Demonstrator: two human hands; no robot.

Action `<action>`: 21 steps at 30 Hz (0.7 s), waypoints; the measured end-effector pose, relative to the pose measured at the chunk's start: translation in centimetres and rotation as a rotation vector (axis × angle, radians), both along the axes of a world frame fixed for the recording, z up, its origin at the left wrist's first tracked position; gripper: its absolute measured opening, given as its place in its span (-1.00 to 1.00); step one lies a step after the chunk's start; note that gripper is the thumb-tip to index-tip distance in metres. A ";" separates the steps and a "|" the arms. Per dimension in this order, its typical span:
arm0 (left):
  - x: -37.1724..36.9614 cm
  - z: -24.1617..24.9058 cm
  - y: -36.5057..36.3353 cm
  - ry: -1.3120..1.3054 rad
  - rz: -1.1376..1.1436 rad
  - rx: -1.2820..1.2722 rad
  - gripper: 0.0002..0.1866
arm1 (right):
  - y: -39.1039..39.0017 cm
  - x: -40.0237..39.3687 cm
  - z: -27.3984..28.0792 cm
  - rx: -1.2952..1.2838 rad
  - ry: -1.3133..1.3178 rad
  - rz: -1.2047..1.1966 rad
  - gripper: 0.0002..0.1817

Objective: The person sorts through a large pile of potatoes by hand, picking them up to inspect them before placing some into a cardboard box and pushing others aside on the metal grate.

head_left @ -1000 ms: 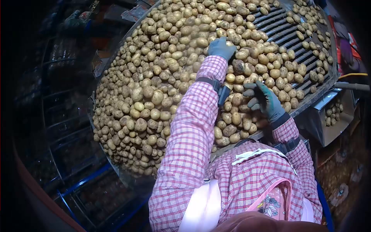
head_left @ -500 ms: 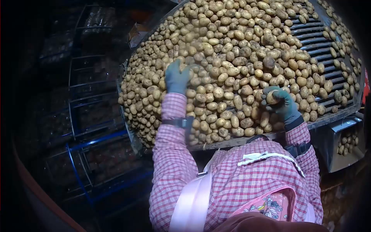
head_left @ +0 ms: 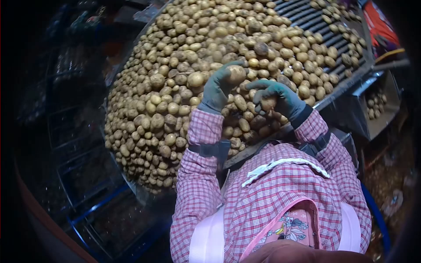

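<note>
Both my hands wear green-grey gloves and are close together over a broad heap of potatoes (head_left: 171, 105). My left hand (head_left: 215, 91) is curled round a large potato (head_left: 237, 75), with its thumb and fingers on either side. Just to the right, my right hand (head_left: 280, 98) holds another potato (head_left: 268, 103) under its bent fingers. Its fingertips point toward my left hand. Below the hands, several potatoes lie in shadow near the front edge of the sorting table.
Dark slatted bars (head_left: 307, 17) show at the upper right of the table. A box with potatoes (head_left: 375, 105) hangs at the right, near a metal rim (head_left: 342, 90). An orange cloth (head_left: 380, 26) is at the far right. Blue metal rails (head_left: 103, 199) stand at the lower left.
My left hand has come off the heap toward my right hand and now has a large potato. My right hand keeps a potato. The view has turned, shifting the table leftward.
</note>
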State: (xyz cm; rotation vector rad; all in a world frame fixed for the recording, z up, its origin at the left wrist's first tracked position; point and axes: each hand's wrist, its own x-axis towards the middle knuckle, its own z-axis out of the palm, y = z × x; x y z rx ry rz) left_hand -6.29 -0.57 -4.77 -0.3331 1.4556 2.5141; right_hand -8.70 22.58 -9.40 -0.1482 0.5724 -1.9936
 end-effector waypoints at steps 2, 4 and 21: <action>1.7 -0.2 2.2 -0.052 -0.045 0.037 -0.48 | -0.6 1.3 0.2 0.112 -0.067 -0.045 -0.55; 3.5 -0.5 3.9 -0.025 -0.043 -0.050 -0.50 | -0.5 2.8 -0.2 0.138 -0.214 -0.069 -0.55; 7.6 -6.2 4.5 -0.054 -0.256 -0.222 -0.34 | 9.9 12.0 0.2 0.395 -0.053 -0.686 -0.58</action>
